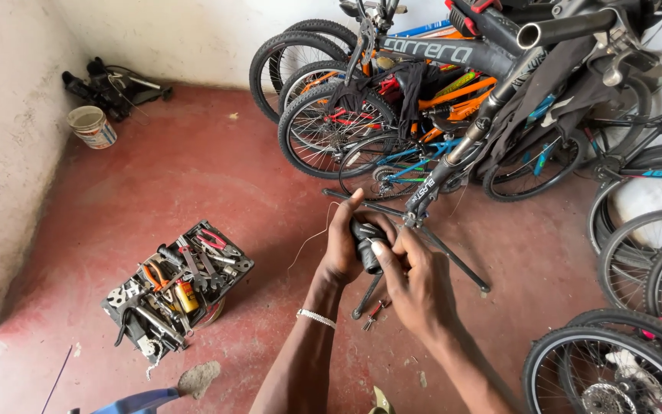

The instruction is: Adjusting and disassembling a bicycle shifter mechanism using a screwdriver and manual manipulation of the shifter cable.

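— Two hands on one part: the left hand point(344, 244) wraps its fingers around a small black rubbery bicycle component point(366, 244), and the right hand point(414, 285) pinches its lower end with thumb and forefinger, just below the black bicycle fork point(432, 184).

— I'd keep that grip firm and mind the thin pale wire point(312, 238) trailing left.

— Any packages?

— One yellow bottle point(186, 296) in the black tool tray point(179, 291), and a white bucket point(92, 126) with a printed band by the wall.

left hand point(344, 244) closed, thumb up | right hand point(414, 284) closed, fingers curled | hands touching
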